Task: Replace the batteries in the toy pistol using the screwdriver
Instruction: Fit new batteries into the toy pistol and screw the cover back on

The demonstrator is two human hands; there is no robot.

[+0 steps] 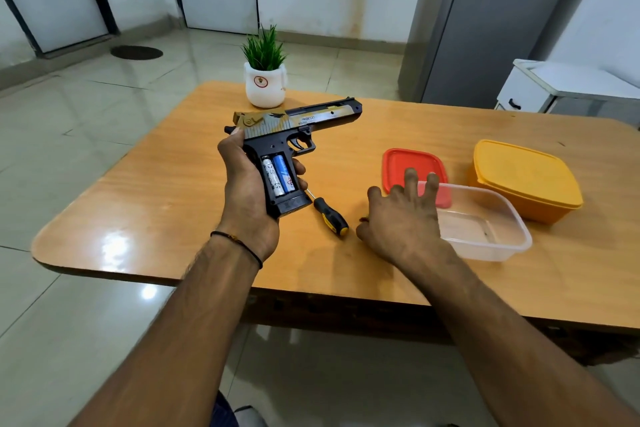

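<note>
The left hand grips the toy pistol by its handle, fingers curled round it, and holds it above the desk with the barrel pointing right. The handle's side is uncovered, showing two batteries side by side, one white and one blue. The right hand is above the desk with its fingers spread and straight, gripping nothing, over the near edge of a clear tub and a red lid. The screwdriver lies on the desk between the hands. A closed yellow box sits to the right, and a potted plant stands at the far edge.
</note>
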